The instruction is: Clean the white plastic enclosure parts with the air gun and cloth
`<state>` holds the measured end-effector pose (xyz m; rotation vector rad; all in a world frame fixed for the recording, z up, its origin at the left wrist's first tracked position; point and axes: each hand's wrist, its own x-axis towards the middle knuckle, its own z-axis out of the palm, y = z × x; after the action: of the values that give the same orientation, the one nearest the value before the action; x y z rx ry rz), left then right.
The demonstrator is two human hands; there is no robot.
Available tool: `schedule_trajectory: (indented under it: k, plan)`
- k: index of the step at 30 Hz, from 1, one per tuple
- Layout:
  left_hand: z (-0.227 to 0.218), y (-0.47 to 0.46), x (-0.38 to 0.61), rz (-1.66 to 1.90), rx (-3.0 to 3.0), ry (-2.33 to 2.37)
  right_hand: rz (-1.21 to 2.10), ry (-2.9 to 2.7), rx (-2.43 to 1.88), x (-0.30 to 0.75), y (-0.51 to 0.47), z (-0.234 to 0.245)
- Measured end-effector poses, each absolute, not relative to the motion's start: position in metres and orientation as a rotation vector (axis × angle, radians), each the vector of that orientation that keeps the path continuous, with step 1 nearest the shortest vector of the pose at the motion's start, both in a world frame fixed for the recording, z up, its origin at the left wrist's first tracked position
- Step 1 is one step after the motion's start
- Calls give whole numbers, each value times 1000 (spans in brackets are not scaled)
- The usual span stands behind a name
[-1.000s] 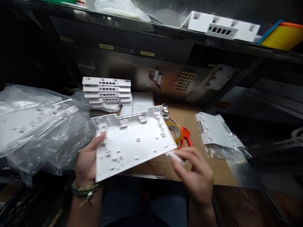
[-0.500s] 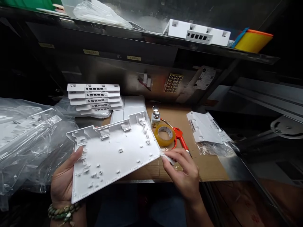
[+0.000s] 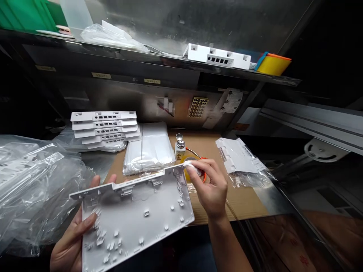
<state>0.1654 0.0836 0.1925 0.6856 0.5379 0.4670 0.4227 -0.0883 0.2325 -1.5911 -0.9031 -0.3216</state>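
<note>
My left hand (image 3: 72, 241) grips the left edge of a white plastic panel (image 3: 136, 219), inner side up, with small clips and posts on it. The thumb lies on top of the panel. My right hand (image 3: 210, 185) is closed, pinching a small white wad (image 3: 190, 167) against the panel's far right corner. Just behind that hand, partly hidden, lie a roll of yellow tape and an orange-handled tool (image 3: 198, 159). A small bottle with a metal cap (image 3: 179, 148) stands beyond them.
A stack of white panels (image 3: 104, 126) stands at the back left, with flat plastic bags (image 3: 150, 149) beside it. Crumpled bags holding parts (image 3: 34, 181) fill the left. Another bagged white part (image 3: 238, 155) lies on the cardboard (image 3: 249, 200) at right. A shelf (image 3: 170, 64) hangs overhead.
My right hand has moved from the panel's near right corner up to its far right corner with the white wad. The panel has dropped lower and toward me.
</note>
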Motion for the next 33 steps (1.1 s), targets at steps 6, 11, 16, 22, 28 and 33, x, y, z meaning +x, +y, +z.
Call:
schedule_trajectory:
  k: [6,11,16,22,28,33]
  plan:
    - [193,75,172,471,763,663,-307,-823,-1601,424,-88,223]
    - [195,68,184,522,710,610,-260,-849,-1647,434,-95,214]
    - [199,53,204,606,618,456,-324,-765,-1623,434,-96,214]
    - [221,25,236,590,679,469,-289,-1170,-1446,372,-71,248]
    - [219,13,241,618,709,419,-293,-1284,-1363,356,-52,249]
    - [215,10,244,580,675,386,-291,-1270,-1390,356,-56,246]
